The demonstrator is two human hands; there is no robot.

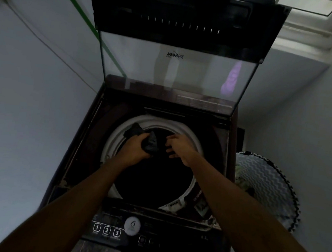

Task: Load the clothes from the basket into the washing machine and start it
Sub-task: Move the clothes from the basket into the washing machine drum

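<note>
Head view: loading underway. Left hand (137,145) gripping dark garment (149,142) over washing machine (215,150) drum; right hand (179,146) loose-fingered, empty. Basket (272,187) beside machine, contents unclear; start pending.

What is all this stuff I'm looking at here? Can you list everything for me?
Top-loading washing machine: one, dark brown, centre, against pale walls.
Glass lid: one, clear with dark frame, raised upright at the back.
Drum opening: one, white ring, dark inside.
Control panel: one, black, white round dial and numbered buttons, near edge.
Dark crumpled garment: one, black-grey, over the drum.
Zigzag-patterned laundry basket: one, grey-white, right of machine.
Left hand: grips the garment.
Right hand: fingers loose, beside the garment.
</note>
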